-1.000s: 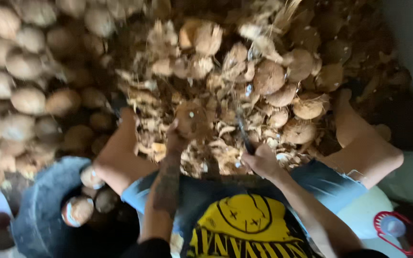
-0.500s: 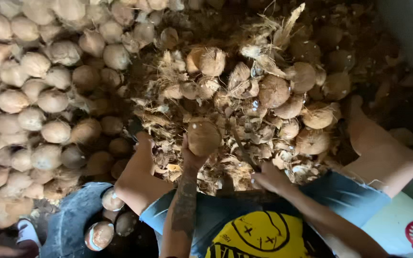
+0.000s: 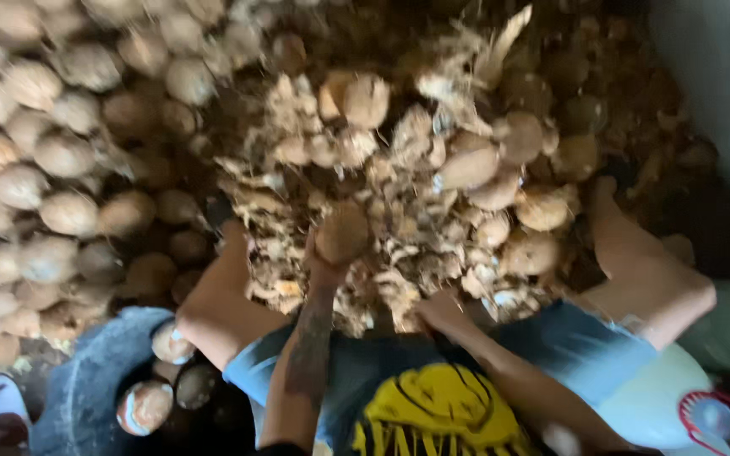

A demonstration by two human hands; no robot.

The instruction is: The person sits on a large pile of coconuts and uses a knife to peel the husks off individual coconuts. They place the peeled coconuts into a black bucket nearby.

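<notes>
**Fingers wrapped round a husked coconut over the husk heap**

Our left fingers (image 3: 324,263) curl round a brown husked coconut (image 3: 342,233), gripping it from below as we hold it up over the heap of torn husk (image 3: 399,253) between our knees. Our right hand (image 3: 439,311) rests low at the near edge of the heap; the picture is too blurred for us to tell whether its fingers are closed or what they hold. To our left a large pile of pale husked coconuts (image 3: 44,169) suggests much is done. A dark tub (image 3: 86,388) by our left knee holds a few cut pieces. Browner, unhusked-looking coconuts (image 3: 542,203) lie beyond the heap, so work seems to remain.
</notes>
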